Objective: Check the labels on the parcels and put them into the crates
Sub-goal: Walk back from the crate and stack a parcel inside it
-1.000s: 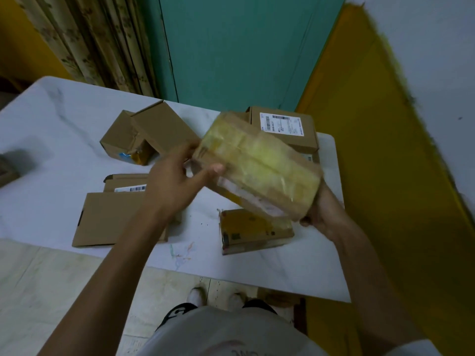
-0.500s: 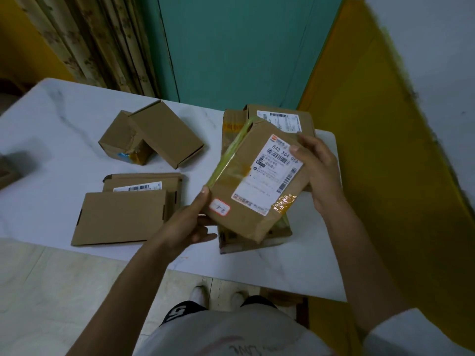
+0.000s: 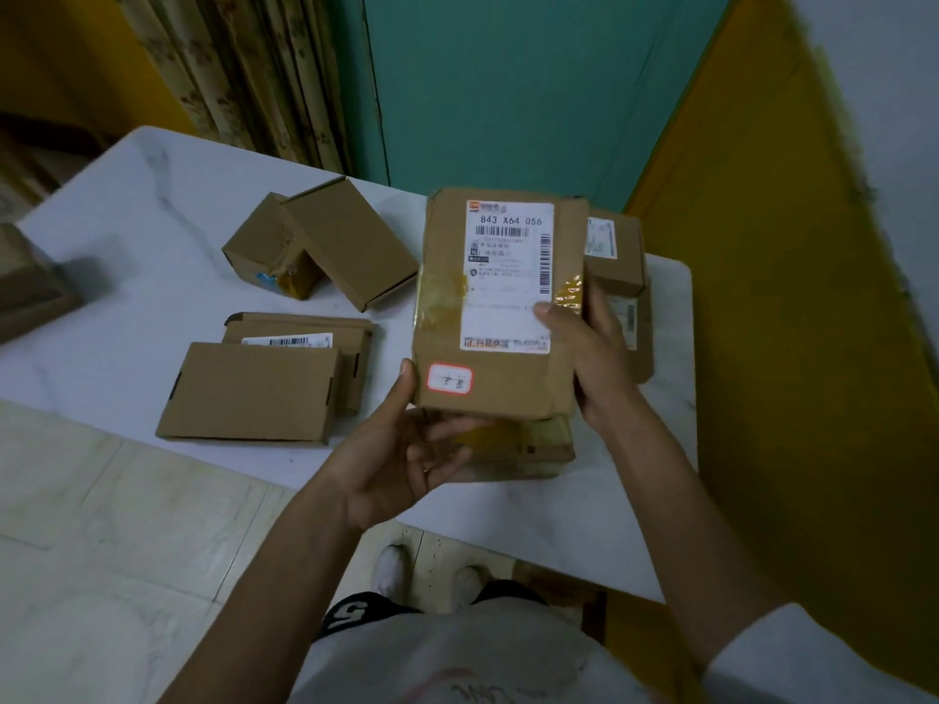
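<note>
Fingers [image 3: 443,445] around parcel [image 3: 500,383] (label [image 3: 509,276] up)

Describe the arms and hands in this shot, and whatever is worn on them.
Both hands are bare, with no gloves: the left hand and the right hand. No watch or band shows at either wrist. The left forearm is uncovered down to the frame's edge. A white sleeve covers the right arm from about the elbow up.

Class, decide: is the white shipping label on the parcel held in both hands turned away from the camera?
No, the white label on the held parcel faces the camera, reading 843 X64 056.
</note>
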